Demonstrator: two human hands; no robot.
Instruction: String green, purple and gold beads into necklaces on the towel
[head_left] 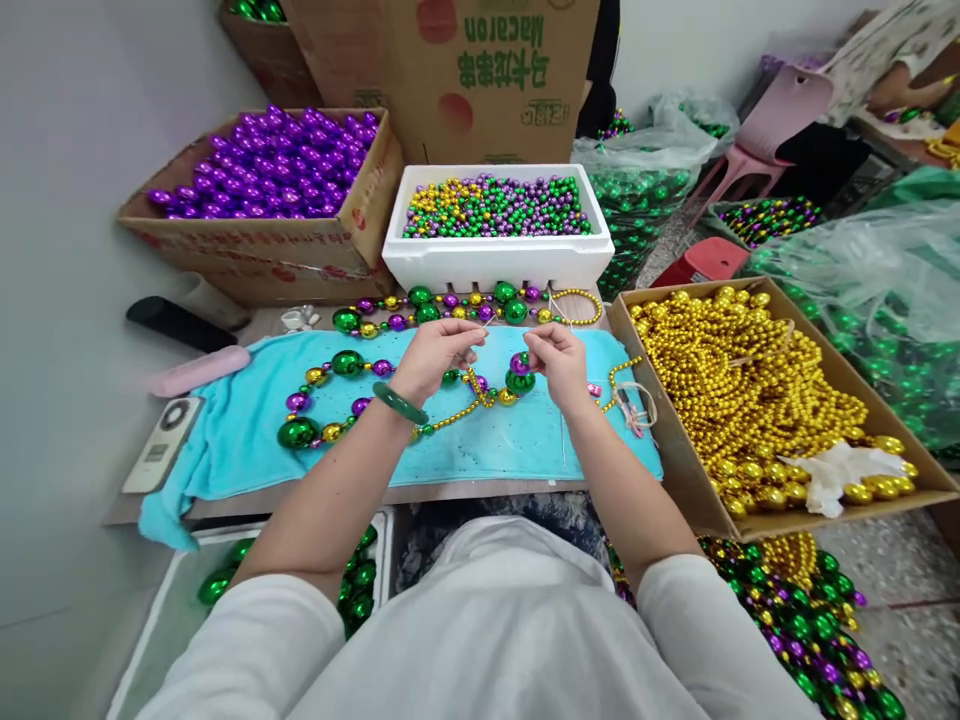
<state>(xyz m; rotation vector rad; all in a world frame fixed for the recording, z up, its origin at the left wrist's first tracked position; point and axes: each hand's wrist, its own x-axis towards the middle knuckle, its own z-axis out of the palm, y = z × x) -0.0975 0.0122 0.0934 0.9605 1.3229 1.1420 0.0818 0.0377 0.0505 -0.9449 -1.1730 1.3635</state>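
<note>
My left hand (pixel 444 350), with a green bangle (pixel 400 403) at its wrist, is raised over the turquoise towel (pixel 487 455). Thumb and forefinger pinch a thin, pale, thread-like strand (pixel 489 320) whose tip sticks up. A short gap to the right, my right hand (pixel 556 360) is also closed in a pinch; what lies between its fingertips is too small to make out. Just beside those fingers is a large green bead (pixel 520 382). A bead string of green, purple and gold (pixel 298 402) lies looped on the towel, partly hidden behind my left hand and wrist.
Behind the towel lies another bead string (pixel 430 312), below a white foam box (pixel 499 255) of small mixed beads. Cardboard boxes hold purple beads (pixel 277 165) at left and gold bead strands (pixel 750 390) at right. A grey device (pixel 163 445) sits at the left edge.
</note>
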